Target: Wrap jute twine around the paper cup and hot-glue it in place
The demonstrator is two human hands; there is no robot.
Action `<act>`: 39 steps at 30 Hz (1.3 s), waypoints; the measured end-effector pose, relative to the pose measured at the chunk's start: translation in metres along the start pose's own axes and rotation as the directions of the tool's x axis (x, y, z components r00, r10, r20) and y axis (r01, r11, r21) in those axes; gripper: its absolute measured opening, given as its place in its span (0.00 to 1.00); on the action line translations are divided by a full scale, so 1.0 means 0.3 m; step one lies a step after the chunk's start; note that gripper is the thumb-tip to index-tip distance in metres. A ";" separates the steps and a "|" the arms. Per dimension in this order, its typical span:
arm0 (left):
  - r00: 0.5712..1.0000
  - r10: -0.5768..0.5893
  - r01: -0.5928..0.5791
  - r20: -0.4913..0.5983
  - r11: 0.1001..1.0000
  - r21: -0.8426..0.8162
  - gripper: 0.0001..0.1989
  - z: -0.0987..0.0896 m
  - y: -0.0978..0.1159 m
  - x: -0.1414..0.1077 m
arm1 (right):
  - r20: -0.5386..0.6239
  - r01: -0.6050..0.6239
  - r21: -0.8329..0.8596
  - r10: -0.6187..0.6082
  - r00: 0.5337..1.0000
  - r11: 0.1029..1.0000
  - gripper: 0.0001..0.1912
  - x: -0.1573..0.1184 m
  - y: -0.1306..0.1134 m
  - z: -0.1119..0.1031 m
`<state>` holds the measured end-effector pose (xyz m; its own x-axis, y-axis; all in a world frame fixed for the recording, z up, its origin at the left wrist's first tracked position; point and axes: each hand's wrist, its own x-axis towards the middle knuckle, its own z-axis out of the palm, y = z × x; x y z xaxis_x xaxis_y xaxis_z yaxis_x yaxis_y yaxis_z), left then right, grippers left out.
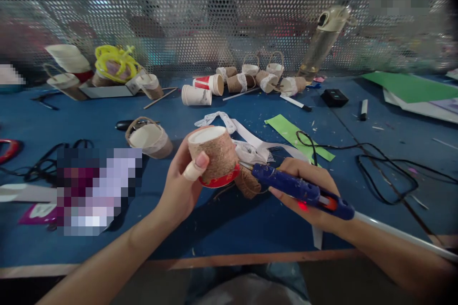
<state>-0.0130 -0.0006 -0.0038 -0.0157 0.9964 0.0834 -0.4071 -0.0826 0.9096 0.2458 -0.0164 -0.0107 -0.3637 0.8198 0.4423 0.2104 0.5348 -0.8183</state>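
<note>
Twine-wrapped cup [216, 155] tilts in the left hand [186, 171]

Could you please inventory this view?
Wrapped cup: one, brown, centre
Glue gun: one, blue, centre
Twine ball: one, brown, centre
Lace: one pile, white, centre
Table: one, blue, underneath
Mesh: one, grey, back
Baskets: several, brown, back and left
Paper cups: several, white, back
Tubing: one, yellow, back left
Bottle: one, clear, back
Box: one, black, right
Markers: two, white, right
Cables: several, black, both sides
Paper: several, mostly green, right
Pixelated patches: several, unclear, sides
Left hand: one, bare, around cup
Right hand: one, bare, around gun
</note>
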 end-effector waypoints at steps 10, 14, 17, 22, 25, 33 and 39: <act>0.994 -0.107 0.106 -0.031 0.994 -0.024 0.19 0.022 0.008 -0.010 | 0.112 0.048 -0.096 -0.038 0.993 0.994 0.15 -0.004 -0.007 -0.007; 0.995 -0.097 0.098 -0.001 0.995 0.012 0.24 0.020 0.009 -0.007 | 0.115 0.063 -0.137 -0.047 0.992 0.989 0.16 -0.003 -0.004 -0.009; 0.997 -0.071 0.071 0.006 0.997 0.005 0.24 0.014 0.007 -0.005 | 0.086 0.025 -0.148 -0.012 0.996 0.989 0.16 -0.004 -0.003 -0.007; 0.997 -0.075 0.075 0.003 0.997 0.037 0.22 0.015 0.003 -0.006 | 0.095 0.016 -0.145 -0.002 0.995 0.989 0.17 -0.007 -0.009 -0.006; 0.998 -0.061 0.061 0.009 0.997 0.046 0.21 0.022 0.001 -0.006 | 0.101 0.035 -0.147 -0.020 0.995 0.988 0.18 -0.011 -0.015 -0.001; 0.999 -0.031 0.031 0.010 0.999 0.026 0.22 0.005 -0.005 -0.005 | 0.056 -0.016 -0.192 0.027 0.998 0.981 0.17 -0.006 -0.029 0.003; 0.999 -0.048 0.049 -0.021 0.998 0.034 0.22 0.011 0.000 -0.007 | 0.065 0.016 -0.186 -0.004 0.998 0.983 0.18 -0.005 -0.017 0.000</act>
<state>-0.0100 -0.0026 -0.0026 -0.0154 0.9994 0.0306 -0.3766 -0.0341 0.9258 0.2452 -0.0203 -0.0073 -0.4231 0.8026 0.4204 0.3693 0.5765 -0.7289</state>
